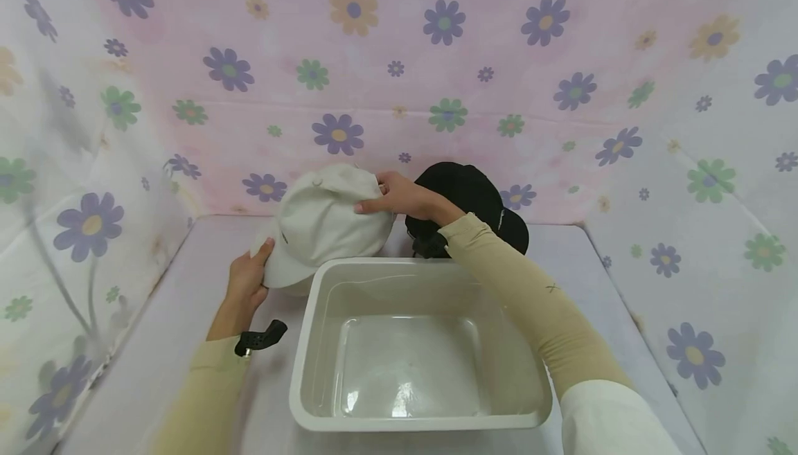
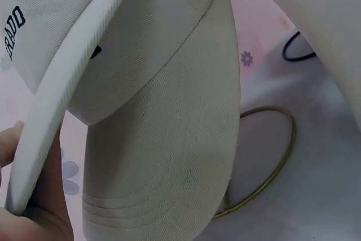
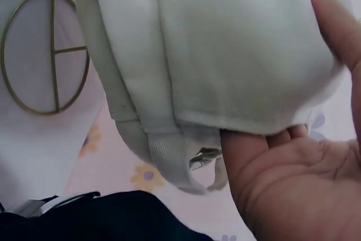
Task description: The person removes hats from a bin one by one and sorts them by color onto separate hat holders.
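Observation:
Both my hands hold a white cap (image 1: 337, 223) behind the basin. My left hand (image 1: 246, 278) pinches its brim (image 2: 56, 94) between thumb and fingers; dark letters show on the crown beside it. At the back, my right hand (image 1: 408, 197) grips the crown's edge, thumb outside and fingertips hidden inside. Close behind the white brim in the left wrist view is a beige cap (image 2: 163, 145), mostly hidden from the head camera. A strap with a metal buckle (image 3: 206, 159) hangs at the back of the caps in the right wrist view.
A black cap (image 1: 458, 188) stands behind my right forearm, its brim to the right. An off-white plastic basin (image 1: 424, 422) sits in front on the pale table. A gold wire ring (image 2: 290, 139) lies low by the caps. Flowered cloth walls (image 1: 399, 25) enclose the table.

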The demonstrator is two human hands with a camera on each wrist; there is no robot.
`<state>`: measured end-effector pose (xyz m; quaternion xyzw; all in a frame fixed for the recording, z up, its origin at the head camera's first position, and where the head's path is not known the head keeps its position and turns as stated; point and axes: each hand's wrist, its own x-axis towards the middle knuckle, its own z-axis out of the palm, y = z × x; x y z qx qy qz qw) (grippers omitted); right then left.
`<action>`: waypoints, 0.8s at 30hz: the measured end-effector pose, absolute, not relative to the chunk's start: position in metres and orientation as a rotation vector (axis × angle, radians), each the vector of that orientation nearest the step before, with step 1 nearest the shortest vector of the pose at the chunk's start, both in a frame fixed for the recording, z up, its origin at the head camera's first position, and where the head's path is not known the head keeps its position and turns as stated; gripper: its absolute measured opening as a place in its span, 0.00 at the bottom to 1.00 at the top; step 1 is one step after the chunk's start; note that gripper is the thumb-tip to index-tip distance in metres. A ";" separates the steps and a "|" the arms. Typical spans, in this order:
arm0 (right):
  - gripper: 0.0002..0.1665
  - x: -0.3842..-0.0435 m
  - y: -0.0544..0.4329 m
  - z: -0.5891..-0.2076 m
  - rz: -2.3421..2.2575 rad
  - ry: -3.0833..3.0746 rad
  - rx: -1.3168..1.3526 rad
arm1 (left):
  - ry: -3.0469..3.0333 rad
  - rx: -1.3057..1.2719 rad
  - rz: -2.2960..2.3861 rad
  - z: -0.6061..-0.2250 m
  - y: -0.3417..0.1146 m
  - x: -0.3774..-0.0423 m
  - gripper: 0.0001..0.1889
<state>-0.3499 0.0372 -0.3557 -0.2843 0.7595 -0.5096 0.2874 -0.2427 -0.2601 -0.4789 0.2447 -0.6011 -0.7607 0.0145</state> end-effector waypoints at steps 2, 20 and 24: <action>0.28 -0.349 0.035 -0.355 -1.346 2.062 -0.752 | -1.916 0.778 -2.365 -0.481 -0.261 -0.245 0.37; 0.23 -0.349 0.029 -0.358 -1.252 2.197 -0.644 | -2.072 0.758 -2.359 -0.472 -0.277 -0.274 0.38; 0.24 -0.349 0.028 -0.359 -1.219 2.192 -0.642 | -2.097 0.759 -2.364 -0.481 -0.273 -0.271 0.40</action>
